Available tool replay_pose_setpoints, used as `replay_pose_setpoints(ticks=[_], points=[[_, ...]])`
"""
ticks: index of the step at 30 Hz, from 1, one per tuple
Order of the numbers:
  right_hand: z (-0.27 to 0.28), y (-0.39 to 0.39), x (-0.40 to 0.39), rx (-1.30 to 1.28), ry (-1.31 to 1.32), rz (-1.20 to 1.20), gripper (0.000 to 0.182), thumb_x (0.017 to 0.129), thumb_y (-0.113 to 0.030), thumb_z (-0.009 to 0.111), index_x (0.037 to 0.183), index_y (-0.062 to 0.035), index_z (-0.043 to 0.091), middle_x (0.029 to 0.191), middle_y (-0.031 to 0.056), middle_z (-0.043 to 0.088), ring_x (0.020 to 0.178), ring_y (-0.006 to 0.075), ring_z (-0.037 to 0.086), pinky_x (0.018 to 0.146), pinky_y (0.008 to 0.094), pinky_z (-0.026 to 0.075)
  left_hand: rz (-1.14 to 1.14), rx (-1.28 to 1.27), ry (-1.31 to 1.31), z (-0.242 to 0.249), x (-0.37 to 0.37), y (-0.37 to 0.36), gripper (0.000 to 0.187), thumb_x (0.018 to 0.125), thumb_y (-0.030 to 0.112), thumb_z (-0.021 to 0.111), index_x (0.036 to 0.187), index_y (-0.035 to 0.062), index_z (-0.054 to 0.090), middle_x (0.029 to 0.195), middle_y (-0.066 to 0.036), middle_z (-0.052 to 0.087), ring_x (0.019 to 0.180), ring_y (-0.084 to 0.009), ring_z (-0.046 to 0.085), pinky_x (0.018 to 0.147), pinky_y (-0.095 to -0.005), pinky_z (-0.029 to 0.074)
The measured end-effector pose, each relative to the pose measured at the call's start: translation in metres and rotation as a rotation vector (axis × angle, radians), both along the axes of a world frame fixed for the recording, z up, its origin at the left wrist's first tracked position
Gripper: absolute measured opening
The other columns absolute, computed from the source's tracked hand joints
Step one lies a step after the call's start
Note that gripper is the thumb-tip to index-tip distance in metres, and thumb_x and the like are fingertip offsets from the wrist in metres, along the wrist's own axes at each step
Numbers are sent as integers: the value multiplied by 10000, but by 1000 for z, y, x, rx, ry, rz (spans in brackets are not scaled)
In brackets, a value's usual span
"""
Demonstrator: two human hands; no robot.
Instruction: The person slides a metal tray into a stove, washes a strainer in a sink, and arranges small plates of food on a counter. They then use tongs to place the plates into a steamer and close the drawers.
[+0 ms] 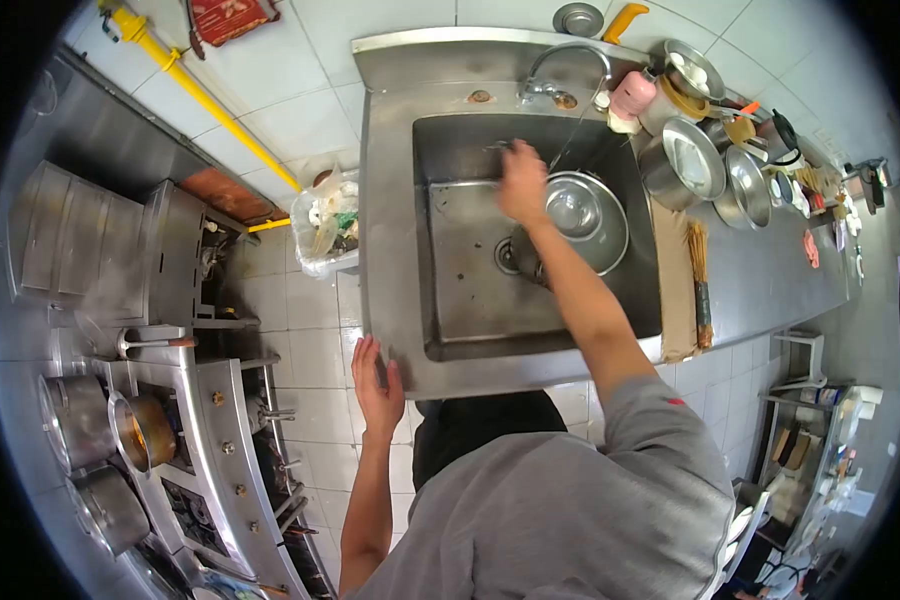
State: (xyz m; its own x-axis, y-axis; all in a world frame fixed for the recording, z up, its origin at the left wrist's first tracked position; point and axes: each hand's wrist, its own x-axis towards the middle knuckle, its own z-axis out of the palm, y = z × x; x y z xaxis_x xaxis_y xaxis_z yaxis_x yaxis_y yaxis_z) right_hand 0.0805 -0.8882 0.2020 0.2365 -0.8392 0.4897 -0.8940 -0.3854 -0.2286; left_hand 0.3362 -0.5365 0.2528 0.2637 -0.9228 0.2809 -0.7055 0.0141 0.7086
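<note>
My right hand point(523, 185) reaches into the metal sink point(460, 310), over its back part. It is blurred, but its fingers look closed, and a small dark shape shows by the fingertips; what it is I cannot make out. Just right of this hand, a large round metal pot point(610, 245) with a smaller metal bowl point(573, 208) in it stands in the sink. Water runs in a thin stream from the curved faucet point(570, 50). My left hand point(377, 390) is open, fingers spread, by the front left edge of the counter.
Along the right counter are a cardboard strip point(678, 290), a bamboo brush point(702, 285), metal pots point(682, 165) and a pink bottle point(632, 95). A lined waste bin point(320, 220) stands left of the sink. Farther left is a stove point(195, 510) with pots.
</note>
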Motion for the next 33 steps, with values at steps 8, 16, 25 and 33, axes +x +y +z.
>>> replay_pose_setpoints(ticks=[8, 16, 25, 33], points=[[-99, 19, -199, 819, -356, -324, 657, 793, -181, 656, 1328, 66, 365, 1092, 344, 604, 1056, 495, 580, 932, 517, 460, -334, -55, -49, 15, -110, -156, 410, 793, -31, 613, 1200, -11, 564, 1303, -202, 536, 1284, -380, 457, 1063, -442, 386], [-150, 41, -224, 926, -475, -298, 499, 790, -182, 616, 1192, 105, 548, 1115, 353, 606, 983, 456, 641, 840, 492, 520, -457, -166, -338, 40, -230, -419, 609, 772, 52, 624, 1346, -29, 437, 1399, -220, 453, 1305, -378, 431, 1091, -447, 361], [-102, 5, -226, 982, -727, -335, 473, 822, -124, 551, 1232, 111, 518, 991, 271, 671, 741, 348, 703, 534, 388, 557, -484, 522, -344, 47, -266, -469, 583, 789, 104, 603, 1353, 14, 485, 1353, -220, 521, 1280, -343, 483, 1059, -430, 403], [-103, -44, -234, 917, -481, -284, 426, 822, -153, 537, 1176, 79, 580, 1115, 296, 628, 1033, 449, 615, 905, 472, 499, -565, 146, 892, 86, -265, -489, 538, 788, -35, 537, 1323, 9, 505, 1326, -123, 568, 1216, -208, 533, 954, -319, 449]])
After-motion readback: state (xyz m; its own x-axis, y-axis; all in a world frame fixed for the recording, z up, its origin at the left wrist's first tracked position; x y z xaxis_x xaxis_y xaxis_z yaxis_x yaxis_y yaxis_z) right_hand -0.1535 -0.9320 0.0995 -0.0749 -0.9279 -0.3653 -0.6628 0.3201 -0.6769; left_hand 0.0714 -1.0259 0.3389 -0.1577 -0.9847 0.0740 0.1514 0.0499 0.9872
